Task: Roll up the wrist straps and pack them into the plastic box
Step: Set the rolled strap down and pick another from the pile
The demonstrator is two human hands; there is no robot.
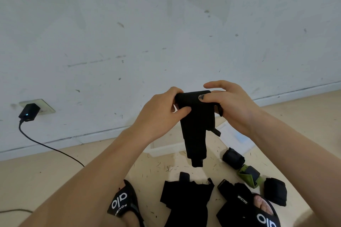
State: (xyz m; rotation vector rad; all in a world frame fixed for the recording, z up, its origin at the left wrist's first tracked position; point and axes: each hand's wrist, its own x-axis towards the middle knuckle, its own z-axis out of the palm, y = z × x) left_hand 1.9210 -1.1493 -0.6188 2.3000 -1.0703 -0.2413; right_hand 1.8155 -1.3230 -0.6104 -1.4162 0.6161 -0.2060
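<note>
Both of our hands are raised in front of us in the head view: the left hand [162,110] pinches the top left corner of a black wrist strap [195,125] between thumb and curled fingers, and the right hand [227,103] grips the top right edge, its thumb laid across the front of the fabric and the fingers curled behind. That strap hangs down from our grip, well above the floor [46,177], with its tail loose and unrolled. Behind and below it we can just make out the clear plastic box [236,138], partly hidden by the strap and our right forearm, so we cannot tell what is already inside. Three rolled straps sit on the floor to the right of the box, a black roll [233,158], a green and black roll [249,175] touching it, and another black roll [275,191] near them, while more flat black straps [184,199] lie between our sandals [121,202]. We judge the main risk is a loose or crooked roll: if we start turning with uneven tension between the two corners, the strap may spiral into a cone and spring open once released. The dangling tail and its side tab could also twist or catch while we roll. Finished rolls left on the floor may unwind before packing.
</note>
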